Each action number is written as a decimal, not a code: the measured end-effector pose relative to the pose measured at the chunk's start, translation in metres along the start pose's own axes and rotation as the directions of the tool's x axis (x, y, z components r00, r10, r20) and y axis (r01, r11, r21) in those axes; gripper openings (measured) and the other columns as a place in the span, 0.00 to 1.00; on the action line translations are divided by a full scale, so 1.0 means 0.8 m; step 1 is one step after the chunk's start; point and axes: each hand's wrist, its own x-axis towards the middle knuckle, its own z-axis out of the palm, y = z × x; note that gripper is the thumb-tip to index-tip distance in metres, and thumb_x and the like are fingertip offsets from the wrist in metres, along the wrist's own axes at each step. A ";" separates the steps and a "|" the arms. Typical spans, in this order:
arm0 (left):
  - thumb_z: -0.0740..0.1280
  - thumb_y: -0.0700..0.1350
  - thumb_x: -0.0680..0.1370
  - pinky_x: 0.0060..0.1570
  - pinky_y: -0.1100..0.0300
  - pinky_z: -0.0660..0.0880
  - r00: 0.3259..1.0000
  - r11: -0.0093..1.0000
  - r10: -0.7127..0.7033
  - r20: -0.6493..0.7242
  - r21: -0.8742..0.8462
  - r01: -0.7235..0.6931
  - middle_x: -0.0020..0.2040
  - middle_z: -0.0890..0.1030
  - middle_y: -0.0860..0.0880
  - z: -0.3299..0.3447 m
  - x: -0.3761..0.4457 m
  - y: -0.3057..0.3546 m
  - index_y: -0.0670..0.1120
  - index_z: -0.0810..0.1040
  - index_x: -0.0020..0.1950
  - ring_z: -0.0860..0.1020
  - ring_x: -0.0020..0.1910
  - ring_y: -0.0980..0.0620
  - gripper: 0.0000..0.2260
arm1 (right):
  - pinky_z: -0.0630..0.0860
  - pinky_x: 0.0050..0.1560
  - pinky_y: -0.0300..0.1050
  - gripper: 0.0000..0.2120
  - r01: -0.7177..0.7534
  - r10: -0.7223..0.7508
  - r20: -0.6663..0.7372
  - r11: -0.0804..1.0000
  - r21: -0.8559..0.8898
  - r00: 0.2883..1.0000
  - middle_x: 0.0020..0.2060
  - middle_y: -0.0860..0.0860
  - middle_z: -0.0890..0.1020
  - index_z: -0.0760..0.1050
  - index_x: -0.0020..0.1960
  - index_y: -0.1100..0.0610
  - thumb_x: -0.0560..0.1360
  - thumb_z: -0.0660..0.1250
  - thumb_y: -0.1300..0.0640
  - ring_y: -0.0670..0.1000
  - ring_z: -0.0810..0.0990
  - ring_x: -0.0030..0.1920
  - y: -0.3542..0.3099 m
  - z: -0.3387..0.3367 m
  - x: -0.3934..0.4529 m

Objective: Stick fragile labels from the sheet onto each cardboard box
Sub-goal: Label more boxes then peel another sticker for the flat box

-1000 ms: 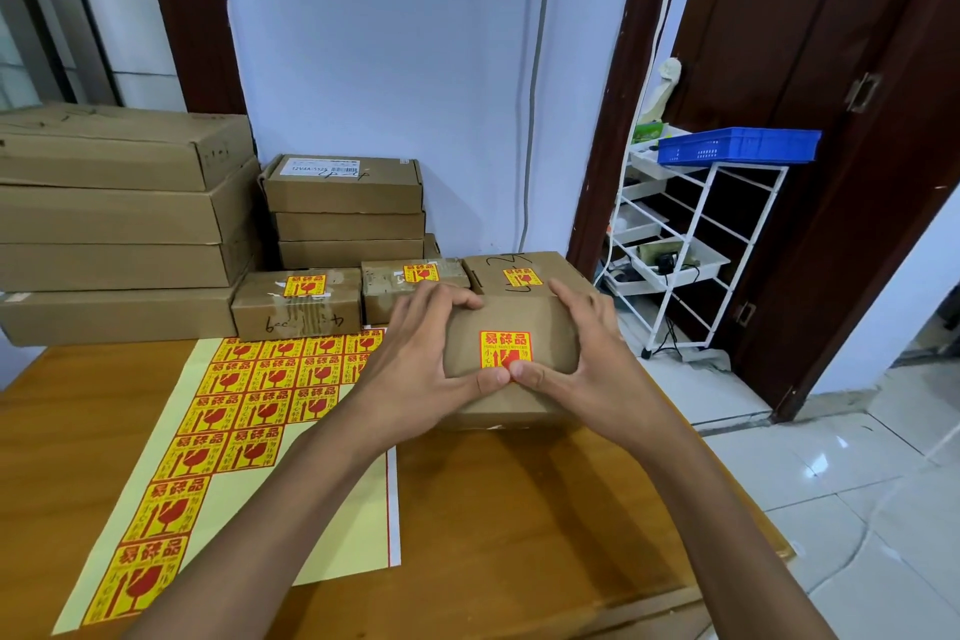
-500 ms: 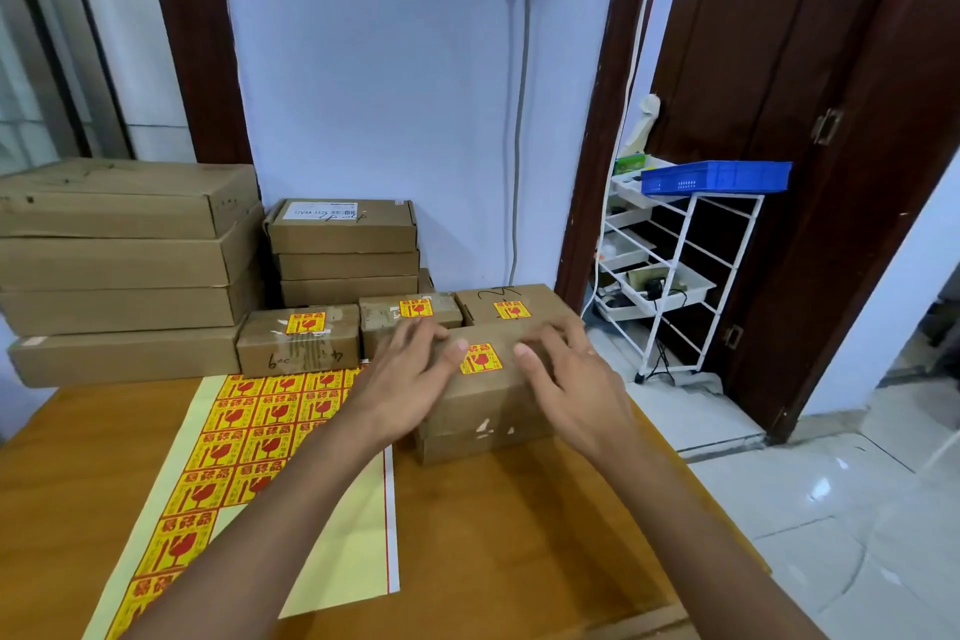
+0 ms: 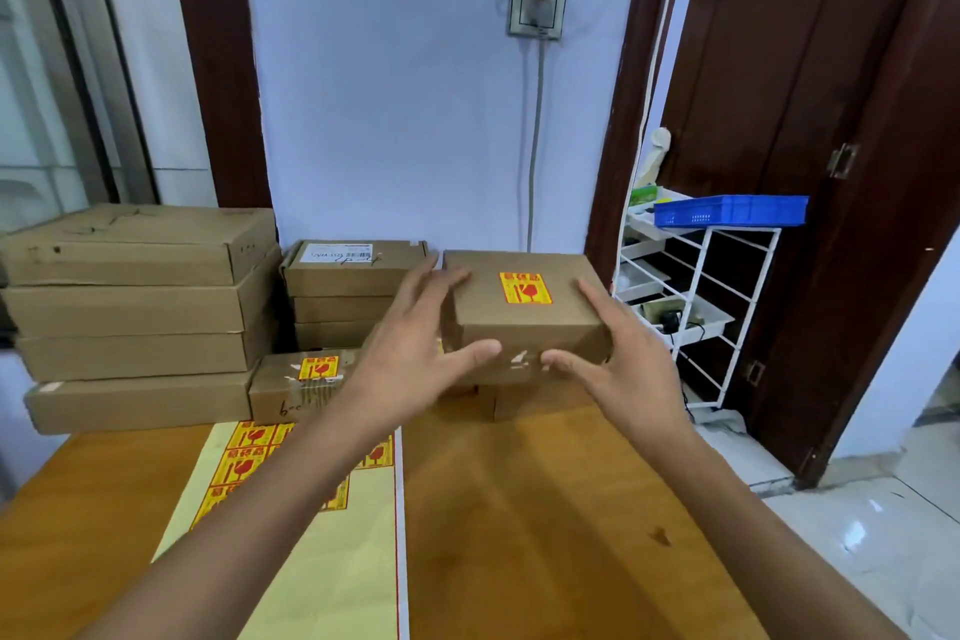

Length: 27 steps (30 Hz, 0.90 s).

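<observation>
A label sheet is seen lying flat on the near left of a wooden table, its remaining yellow-and-red stickers partly hidden under the left forearm. Beyond it, a labelled box is flanked by two spread hands at the table's far edge, stacked on another box of which only a strip is visible. The left hand is held wide open with its fingers along the box's left side, and the right hand is likewise open beside the right corner; whether either is actually pressing on the cardboard cannot be told, and nothing is gripped. A fragile label is shown stuck on the top face. To the left a small labelled box is seen, with stacks of plain boxes against the wall behind. The top box could be tipped towards the floor on the right if it is left overhanging the one beneath.
</observation>
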 end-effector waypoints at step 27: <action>0.61 0.60 0.81 0.73 0.53 0.62 0.985 0.836 -0.007 0.172 0.542 -0.089 0.79 0.61 0.56 0.047 -0.016 -0.166 0.57 0.64 0.75 0.62 0.76 0.54 0.23 | 0.65 0.76 0.64 0.38 0.050 0.095 0.387 0.936 -0.349 0.917 0.83 0.59 0.55 0.42 0.84 0.43 0.81 0.52 0.30 0.63 0.63 0.79 0.109 0.165 0.165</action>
